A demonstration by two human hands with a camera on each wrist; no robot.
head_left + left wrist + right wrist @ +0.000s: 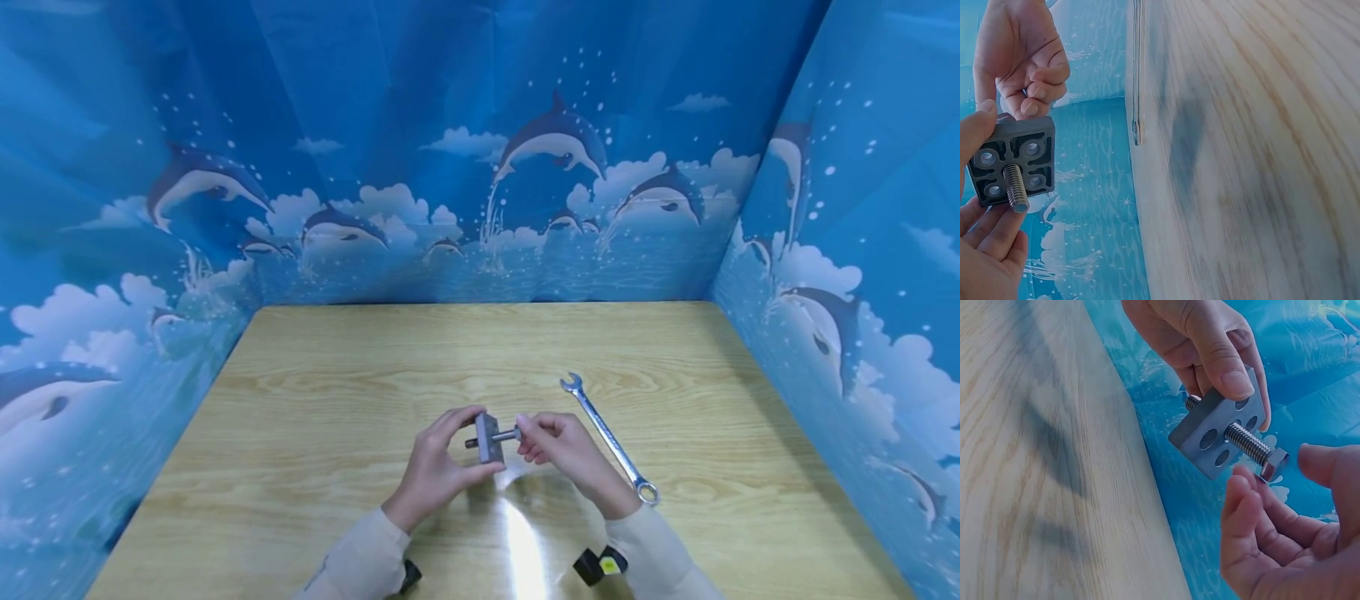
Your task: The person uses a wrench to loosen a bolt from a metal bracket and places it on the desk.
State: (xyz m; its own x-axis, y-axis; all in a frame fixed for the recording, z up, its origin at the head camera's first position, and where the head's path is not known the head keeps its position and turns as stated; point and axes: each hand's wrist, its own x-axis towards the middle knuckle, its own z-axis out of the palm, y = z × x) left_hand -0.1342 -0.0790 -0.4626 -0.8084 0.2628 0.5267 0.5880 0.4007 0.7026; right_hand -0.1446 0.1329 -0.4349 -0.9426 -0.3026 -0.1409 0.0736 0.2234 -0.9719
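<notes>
My left hand (438, 467) grips a small grey square plate (1210, 434) by its edges, between thumb and fingers. The plate has several round holes, and its ribbed back face shows in the left wrist view. A hex bolt (1250, 445) runs through its middle; the threaded end (1016, 187) sticks out on the ribbed side. At the bolt's hex head is my right hand (562, 450), its fingers curled around the head. In the right wrist view the right thumb (1325, 465) stands slightly off the head.
A combination wrench (607, 437) lies on the wood-grain table (337, 358), just right of my right hand. Blue dolphin-printed sheets (420, 125) stand behind the table and along both sides.
</notes>
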